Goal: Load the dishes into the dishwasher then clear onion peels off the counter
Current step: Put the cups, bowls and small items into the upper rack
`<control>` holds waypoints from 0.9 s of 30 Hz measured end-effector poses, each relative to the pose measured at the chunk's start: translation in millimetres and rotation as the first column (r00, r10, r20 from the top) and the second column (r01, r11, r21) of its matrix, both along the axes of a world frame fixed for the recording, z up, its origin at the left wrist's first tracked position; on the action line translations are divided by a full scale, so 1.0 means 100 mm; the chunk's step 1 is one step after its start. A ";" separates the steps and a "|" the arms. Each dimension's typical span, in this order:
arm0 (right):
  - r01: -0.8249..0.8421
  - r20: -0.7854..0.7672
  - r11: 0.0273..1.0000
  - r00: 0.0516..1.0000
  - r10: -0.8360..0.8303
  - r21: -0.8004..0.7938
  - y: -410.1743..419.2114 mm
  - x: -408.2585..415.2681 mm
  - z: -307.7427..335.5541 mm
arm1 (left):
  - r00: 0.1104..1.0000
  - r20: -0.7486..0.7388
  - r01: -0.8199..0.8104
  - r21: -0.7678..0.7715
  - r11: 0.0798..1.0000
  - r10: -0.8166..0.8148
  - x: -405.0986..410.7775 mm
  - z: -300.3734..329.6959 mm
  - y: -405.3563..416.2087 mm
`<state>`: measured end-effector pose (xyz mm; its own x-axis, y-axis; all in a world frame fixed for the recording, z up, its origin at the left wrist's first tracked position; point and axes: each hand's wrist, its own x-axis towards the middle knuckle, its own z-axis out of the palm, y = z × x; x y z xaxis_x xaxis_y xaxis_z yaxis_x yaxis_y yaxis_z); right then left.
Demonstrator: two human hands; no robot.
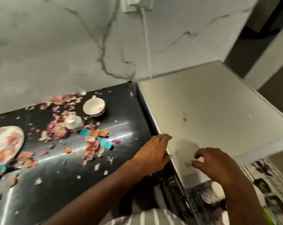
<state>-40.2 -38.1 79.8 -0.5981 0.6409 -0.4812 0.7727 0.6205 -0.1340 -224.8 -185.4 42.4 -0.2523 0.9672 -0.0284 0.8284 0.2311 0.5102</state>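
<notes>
Peel scrap (187, 164) at right hand (218, 166) fingertips, unpinched

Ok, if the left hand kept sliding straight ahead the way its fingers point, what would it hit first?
The left hand points up and right, fingertips at the seam between the black counter and the steel appliance top. Going on, it would likely just cross that bare steel surface; nothing stands in the line, though depth is unclear.

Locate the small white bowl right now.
In the head view the small white bowl sits on the black counter near the back wall, right of the onion peels and just behind the white cup.
</notes>
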 end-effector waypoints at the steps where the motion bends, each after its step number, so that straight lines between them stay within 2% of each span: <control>1: -0.048 -0.036 0.999 0.998 0.048 -0.009 -0.09 -0.19 0.06 | 1.000 0.004 -0.030 0.023 0.999 0.030 -0.11 0.02 -0.11; 6: -0.263 -0.109 0.961 0.961 0.253 -0.087 -0.59 -0.97 0.26 | 0.981 0.008 -0.192 0.082 0.978 0.192 -0.59 0.01 -0.66; 11: -0.360 -0.169 0.916 0.928 0.332 -0.175 -0.96 -1.45 0.33 | 0.917 -0.015 -0.395 0.111 0.912 0.399 -1.12 -0.05 -1.20; 16: -0.359 -0.199 0.896 0.928 0.314 -0.263 -1.20 -1.70 0.35 | 0.777 -0.083 -0.615 0.112 0.781 0.624 -1.74 0.03 -1.61; 20: -0.341 -0.195 0.896 0.936 0.294 -0.284 -1.33 -1.77 0.35 | 0.652 -0.173 -0.747 0.016 0.664 0.738 -2.31 0.04 -1.74; 22: -0.339 -0.195 0.897 0.936 0.293 -0.283 -1.37 -1.76 0.36 | 0.626 -0.213 -0.775 -0.064 0.629 0.750 -2.56 0.01 -1.79; 24: -0.327 -0.194 0.904 0.940 0.281 -0.275 -1.40 -1.74 0.37 | 0.636 -0.191 -0.771 -0.124 0.624 0.748 -2.74 -0.04 -1.83; 27: -0.303 -0.214 0.913 0.945 0.249 -0.274 -1.40 -1.66 0.36 | 0.646 -0.137 -0.764 -0.129 0.633 0.751 -2.87 -0.10 -1.84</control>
